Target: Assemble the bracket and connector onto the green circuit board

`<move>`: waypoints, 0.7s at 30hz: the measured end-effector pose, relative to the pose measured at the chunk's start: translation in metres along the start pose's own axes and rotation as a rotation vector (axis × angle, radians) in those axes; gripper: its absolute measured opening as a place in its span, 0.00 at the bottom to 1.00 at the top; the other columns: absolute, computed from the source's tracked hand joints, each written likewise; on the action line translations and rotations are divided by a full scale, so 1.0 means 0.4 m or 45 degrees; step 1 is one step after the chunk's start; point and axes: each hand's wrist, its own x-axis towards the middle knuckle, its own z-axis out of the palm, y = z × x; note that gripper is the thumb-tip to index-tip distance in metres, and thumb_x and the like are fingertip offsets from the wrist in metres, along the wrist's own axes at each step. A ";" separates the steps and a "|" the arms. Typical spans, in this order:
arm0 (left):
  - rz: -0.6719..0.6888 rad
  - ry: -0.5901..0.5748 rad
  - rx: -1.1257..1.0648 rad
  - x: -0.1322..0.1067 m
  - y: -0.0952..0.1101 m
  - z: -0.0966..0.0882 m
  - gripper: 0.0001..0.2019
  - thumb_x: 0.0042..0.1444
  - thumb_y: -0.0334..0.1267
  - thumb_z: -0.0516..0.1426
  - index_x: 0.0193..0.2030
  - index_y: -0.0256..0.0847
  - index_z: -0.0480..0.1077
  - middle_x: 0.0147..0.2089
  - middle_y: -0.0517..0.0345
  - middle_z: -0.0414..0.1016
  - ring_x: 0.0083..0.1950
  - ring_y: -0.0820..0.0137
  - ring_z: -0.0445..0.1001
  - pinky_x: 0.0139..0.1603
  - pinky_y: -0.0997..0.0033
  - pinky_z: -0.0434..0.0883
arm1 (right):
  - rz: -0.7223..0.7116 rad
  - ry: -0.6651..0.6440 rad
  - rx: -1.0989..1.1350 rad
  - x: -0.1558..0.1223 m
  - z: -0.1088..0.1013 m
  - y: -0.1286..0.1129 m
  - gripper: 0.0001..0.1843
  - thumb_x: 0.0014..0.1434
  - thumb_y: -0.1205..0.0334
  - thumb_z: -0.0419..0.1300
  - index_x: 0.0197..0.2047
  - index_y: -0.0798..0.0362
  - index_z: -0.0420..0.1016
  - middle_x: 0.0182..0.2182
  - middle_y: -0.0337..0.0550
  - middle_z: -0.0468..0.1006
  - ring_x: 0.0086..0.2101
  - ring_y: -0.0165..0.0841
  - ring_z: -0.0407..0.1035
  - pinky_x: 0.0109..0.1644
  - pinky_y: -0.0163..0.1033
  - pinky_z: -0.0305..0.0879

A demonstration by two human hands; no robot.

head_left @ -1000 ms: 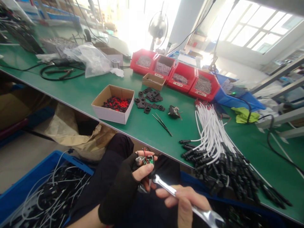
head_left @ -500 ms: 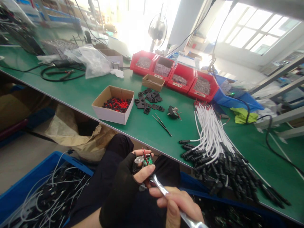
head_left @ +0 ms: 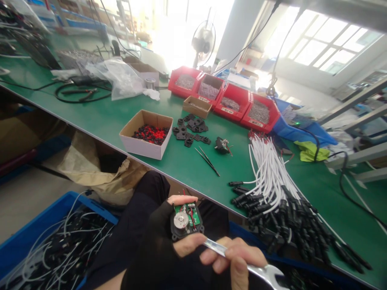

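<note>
In a black fingerless glove, my left hand [head_left: 169,225] is closed around a small black housing. Inside that housing sit a round silver motor [head_left: 181,220] and a green circuit board [head_left: 196,217] with red and black wires. My right hand [head_left: 238,257] grips a shiny metal wrench [head_left: 216,246]. One open jaw of the wrench shows at the lower right; its other end meets the near side of the housing by my left thumb, and that contact is partly hidden.
On the green table [head_left: 99,121] are a box of red and black parts [head_left: 151,153], black plastic plates [head_left: 193,125], tweezers [head_left: 208,162], a small assembly [head_left: 222,146], red bins [head_left: 231,106] and a bundle of white cables [head_left: 266,165]. A blue crate [head_left: 69,201] stands lower left.
The housing has tilted, so its open face with motor and board shows more fully. My right hand and the wrench have shifted right, and the wrench lies flatter with its jaw in view.
</note>
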 end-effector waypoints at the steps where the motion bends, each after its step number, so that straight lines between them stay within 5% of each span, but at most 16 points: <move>1: 0.021 0.017 0.013 -0.003 0.001 -0.001 0.25 0.43 0.37 0.73 0.51 0.42 0.80 0.45 0.49 0.83 0.39 0.58 0.81 0.37 0.65 0.78 | 0.038 0.033 0.105 0.000 -0.004 0.008 0.17 0.79 0.54 0.58 0.36 0.50 0.71 0.26 0.29 0.76 0.25 0.27 0.71 0.34 0.31 0.68; 5: 0.023 -0.002 -0.078 -0.007 0.016 0.002 0.24 0.37 0.37 0.77 0.45 0.44 0.83 0.52 0.47 0.82 0.57 0.47 0.77 0.54 0.57 0.78 | 0.185 0.099 0.422 0.005 -0.030 0.040 0.15 0.77 0.54 0.61 0.37 0.50 0.72 0.21 0.28 0.68 0.21 0.24 0.68 0.29 0.26 0.67; 8: -0.053 -0.095 -0.196 -0.006 0.030 0.005 0.17 0.51 0.43 0.73 0.46 0.40 0.80 0.49 0.49 0.81 0.55 0.53 0.78 0.54 0.53 0.79 | 0.387 -0.017 0.547 0.014 -0.045 0.052 0.16 0.75 0.51 0.62 0.36 0.49 0.71 0.19 0.27 0.64 0.18 0.25 0.63 0.27 0.26 0.65; 11: -0.107 -0.140 -0.255 -0.007 0.031 0.002 0.13 0.66 0.44 0.63 0.50 0.38 0.77 0.51 0.50 0.80 0.51 0.61 0.79 0.53 0.53 0.79 | 0.506 -0.084 0.742 0.022 -0.042 0.060 0.16 0.76 0.52 0.61 0.36 0.49 0.70 0.18 0.27 0.54 0.16 0.26 0.46 0.25 0.25 0.59; 15: -0.124 -0.190 -0.343 -0.009 0.009 -0.008 0.13 0.68 0.44 0.61 0.52 0.38 0.76 0.57 0.48 0.77 0.55 0.61 0.77 0.57 0.52 0.78 | 0.785 -0.059 0.921 0.023 -0.035 0.076 0.24 0.73 0.49 0.65 0.31 0.51 0.61 0.21 0.27 0.46 0.20 0.28 0.32 0.27 0.23 0.55; 18: -0.100 -0.234 -0.376 -0.009 -0.005 -0.011 0.13 0.67 0.45 0.62 0.51 0.38 0.76 0.58 0.48 0.76 0.59 0.58 0.75 0.61 0.49 0.75 | 0.862 -0.071 0.662 0.022 -0.047 0.074 0.30 0.71 0.42 0.64 0.29 0.51 0.56 0.21 0.27 0.45 0.21 0.27 0.31 0.26 0.26 0.55; 20: -0.077 -0.246 -0.362 -0.010 0.000 -0.012 0.15 0.67 0.46 0.62 0.53 0.38 0.75 0.58 0.47 0.76 0.59 0.58 0.76 0.60 0.49 0.76 | 0.718 -0.070 0.223 0.023 -0.049 0.062 0.27 0.73 0.39 0.58 0.30 0.48 0.59 0.20 0.29 0.48 0.18 0.29 0.39 0.21 0.30 0.54; 21: -0.066 -0.244 -0.342 -0.011 0.006 -0.013 0.16 0.67 0.47 0.61 0.55 0.38 0.75 0.58 0.46 0.76 0.57 0.58 0.77 0.58 0.50 0.77 | 0.498 0.013 -0.107 0.024 -0.043 0.059 0.25 0.76 0.40 0.55 0.31 0.47 0.64 0.20 0.32 0.55 0.18 0.31 0.50 0.20 0.32 0.57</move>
